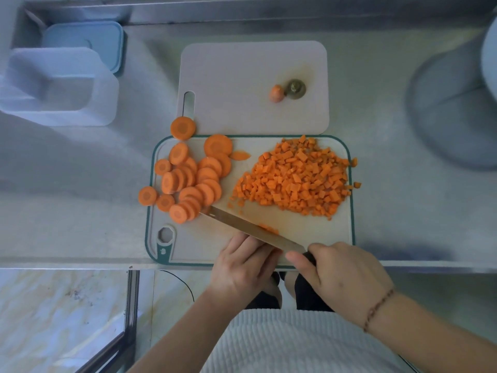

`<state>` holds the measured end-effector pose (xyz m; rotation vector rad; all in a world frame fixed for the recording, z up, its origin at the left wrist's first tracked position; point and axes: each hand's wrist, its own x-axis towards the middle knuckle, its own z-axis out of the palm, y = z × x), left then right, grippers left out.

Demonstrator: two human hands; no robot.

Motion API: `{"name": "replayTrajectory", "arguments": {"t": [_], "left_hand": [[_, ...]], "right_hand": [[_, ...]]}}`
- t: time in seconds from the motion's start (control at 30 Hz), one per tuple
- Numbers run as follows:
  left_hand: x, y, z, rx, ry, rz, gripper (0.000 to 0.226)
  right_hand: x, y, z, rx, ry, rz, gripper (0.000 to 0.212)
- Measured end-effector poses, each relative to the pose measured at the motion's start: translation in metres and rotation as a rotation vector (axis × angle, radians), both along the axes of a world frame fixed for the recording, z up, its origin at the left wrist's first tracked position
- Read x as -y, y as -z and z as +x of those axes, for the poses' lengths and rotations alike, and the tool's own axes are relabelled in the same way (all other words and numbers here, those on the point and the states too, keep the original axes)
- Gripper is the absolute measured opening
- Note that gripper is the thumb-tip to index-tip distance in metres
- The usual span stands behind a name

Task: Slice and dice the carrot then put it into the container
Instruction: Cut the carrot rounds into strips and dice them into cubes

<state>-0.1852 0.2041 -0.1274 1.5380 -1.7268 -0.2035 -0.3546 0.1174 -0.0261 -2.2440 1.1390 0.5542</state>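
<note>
Gripping the dark handle of the knife (252, 230), the right hand (341, 275) has its fingers curled round the handle, with the thumb extended forward beside the heel of the blade. Most of the handle is hidden under this hand. The blade runs diagonally up-left across the green-rimmed cutting board (304, 230), and its tip lies beside the nearest carrot slices (192, 179).

The left hand (240, 267) rests at the near edge of the board with its fingertips tucked under the blade line. They press on a small orange carrot piece (269, 229), of which only a sliver shows past the blade. Whether the fingers pinch or merely press it cannot be told.

Round slices lie stacked and overlapping on the left part of the board; a few sit off its edge on the steel counter (80, 211). A heap of diced carrot (294, 176) covers the right part, with a few cubes spilling over the right rim.

A second, plain board (242, 76) lies beyond, carrying the carrot tip (277, 93) and the stem end (295, 88), which is blurred. The clear container (57, 87) stands far left, well apart from the boards, with a blue lid (86, 40) partly hidden behind it. A grey round object (454, 103) at right is cut off by the frame edge.
</note>
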Motion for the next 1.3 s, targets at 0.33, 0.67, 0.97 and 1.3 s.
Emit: {"name": "replayTrajectory", "arguments": {"t": [0.33, 0.67, 0.97, 1.3], "left_hand": [[0.006, -0.003, -0.009, 0.005, -0.106, 0.016, 0.010], [0.005, -0.008, -0.006, -0.069, -0.103, 0.096, 0.011], [0.004, -0.001, -0.006, -0.031, -0.094, 0.028, 0.013], [0.005, -0.003, -0.005, -0.061, -0.085, 0.055, 0.018]], "right_hand": [[0.026, -0.003, -0.010, 0.043, 0.007, -0.071, 0.077], [0.025, -0.005, -0.027, 0.063, 0.041, -0.032, 0.079], [0.022, -0.012, -0.032, -0.005, -0.019, -0.021, 0.076], [0.028, -0.009, -0.030, -0.028, -0.024, 0.014, 0.081]]}}
